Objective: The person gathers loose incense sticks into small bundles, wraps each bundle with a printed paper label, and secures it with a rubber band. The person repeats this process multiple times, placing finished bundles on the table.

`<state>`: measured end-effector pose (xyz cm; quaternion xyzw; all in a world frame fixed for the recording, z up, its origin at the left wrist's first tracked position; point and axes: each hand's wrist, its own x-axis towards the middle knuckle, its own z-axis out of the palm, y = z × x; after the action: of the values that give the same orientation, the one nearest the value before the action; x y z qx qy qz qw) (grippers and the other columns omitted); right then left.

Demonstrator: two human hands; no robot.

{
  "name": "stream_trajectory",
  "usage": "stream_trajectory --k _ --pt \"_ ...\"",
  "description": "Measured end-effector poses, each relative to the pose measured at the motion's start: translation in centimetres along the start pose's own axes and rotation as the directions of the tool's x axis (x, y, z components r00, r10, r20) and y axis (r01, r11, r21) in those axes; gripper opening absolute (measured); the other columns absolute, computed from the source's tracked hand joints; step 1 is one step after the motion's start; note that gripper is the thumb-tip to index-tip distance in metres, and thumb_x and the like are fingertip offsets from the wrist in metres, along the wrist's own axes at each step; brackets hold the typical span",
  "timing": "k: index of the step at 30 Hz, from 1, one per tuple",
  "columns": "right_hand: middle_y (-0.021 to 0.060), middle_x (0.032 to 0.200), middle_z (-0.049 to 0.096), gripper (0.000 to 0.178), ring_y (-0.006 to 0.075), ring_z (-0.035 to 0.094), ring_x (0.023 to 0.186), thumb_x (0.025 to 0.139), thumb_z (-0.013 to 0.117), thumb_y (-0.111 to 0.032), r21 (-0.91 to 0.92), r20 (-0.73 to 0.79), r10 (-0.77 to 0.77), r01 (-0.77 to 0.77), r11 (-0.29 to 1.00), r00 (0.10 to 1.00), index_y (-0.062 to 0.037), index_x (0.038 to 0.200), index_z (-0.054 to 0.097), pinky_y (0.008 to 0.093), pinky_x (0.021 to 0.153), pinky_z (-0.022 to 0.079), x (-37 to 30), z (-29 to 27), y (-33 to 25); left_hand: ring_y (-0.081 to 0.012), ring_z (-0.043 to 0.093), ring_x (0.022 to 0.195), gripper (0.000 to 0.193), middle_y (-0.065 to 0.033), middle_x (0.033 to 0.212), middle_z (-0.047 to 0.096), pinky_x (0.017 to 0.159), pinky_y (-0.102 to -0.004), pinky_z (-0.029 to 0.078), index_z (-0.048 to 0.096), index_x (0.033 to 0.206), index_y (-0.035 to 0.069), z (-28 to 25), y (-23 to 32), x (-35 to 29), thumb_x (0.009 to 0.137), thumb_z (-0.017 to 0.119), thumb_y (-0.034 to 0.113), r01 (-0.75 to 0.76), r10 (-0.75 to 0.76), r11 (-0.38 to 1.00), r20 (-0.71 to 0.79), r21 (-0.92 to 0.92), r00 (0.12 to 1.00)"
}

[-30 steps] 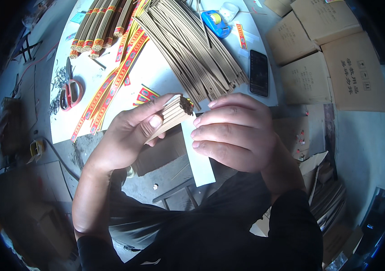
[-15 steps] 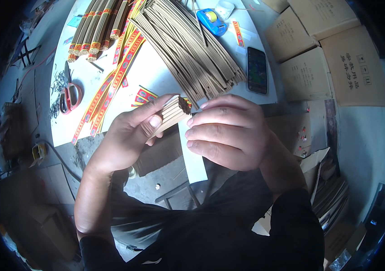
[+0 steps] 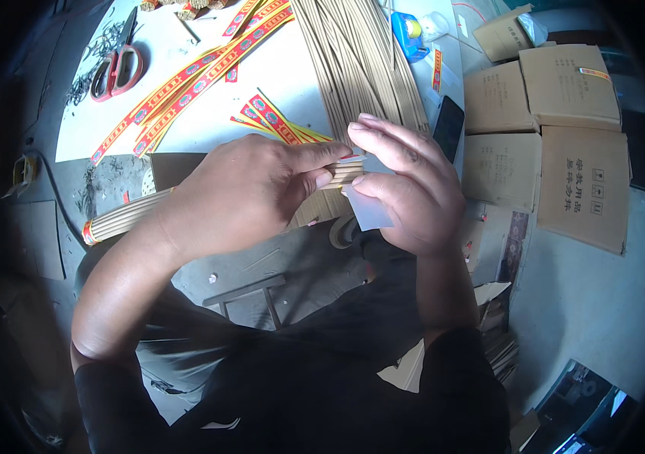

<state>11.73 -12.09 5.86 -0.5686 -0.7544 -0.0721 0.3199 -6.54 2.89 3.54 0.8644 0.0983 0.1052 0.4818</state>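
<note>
My left hand (image 3: 250, 181) is closed around a bundle of incense sticks (image 3: 129, 216). The bundle runs level beneath my left wrist, and its far left end carries a red-and-yellow band. At the other end, the left thumb and index finger press a thin edge with some red against the sticks. My right hand (image 3: 421, 185) is at that end, its thumb by the sticks and its fingers stretched over the tip. A pale, see-through sheet (image 3: 368, 210) hangs under the right thumb, apparently pinched there; its upper part is hidden.
On the white table (image 3: 216, 132) lie short red-and-yellow label strips (image 3: 271, 121), longer strips (image 3: 194, 83), red-handled scissors (image 3: 118, 72) and loose incense sticks (image 3: 360, 68). A blue tape dispenser (image 3: 409, 38) and a phone (image 3: 449, 129) sit rightward. Cardboard boxes (image 3: 584, 181) stand farther right.
The bundle has turned from end-up to lying level, its banded end now showing at left. The left hand has rolled over it. The right hand has moved onto its end. The view has shifted.
</note>
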Motion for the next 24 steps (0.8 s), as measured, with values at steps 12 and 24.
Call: stream_trajectory --k 12,24 --pt "0.0082 0.094 0.078 0.014 0.0248 0.077 0.094 0.080 0.074 0.005 0.138 -0.035 0.092 -0.086 0.987 0.995 -0.0047 0.090 0.073 0.0414 0.092 0.062 -0.8 2.0 0.8 -0.0357 0.073 0.093 0.035 -0.0182 0.101 0.074 0.084 -0.0425 0.058 0.068 0.134 0.010 -0.9 0.0 -0.5 0.100 0.065 0.018 0.045 -0.051 0.995 0.060 0.094 0.997" --pt "0.0113 0.089 0.078 0.012 0.0279 0.077 0.089 0.081 0.071 0.010 0.298 -0.070 0.209 -0.180 0.938 0.975 -0.0008 0.084 0.073 0.0410 0.089 0.063 -0.6 2.0 0.8 -0.0359 0.072 0.096 0.028 -0.0168 0.107 0.075 0.087 -0.0419 0.058 0.072 0.126 0.010 -0.6 -0.6 -0.3 0.100 0.064 0.017 0.032 -0.031 0.996 0.006 -0.087 0.999"
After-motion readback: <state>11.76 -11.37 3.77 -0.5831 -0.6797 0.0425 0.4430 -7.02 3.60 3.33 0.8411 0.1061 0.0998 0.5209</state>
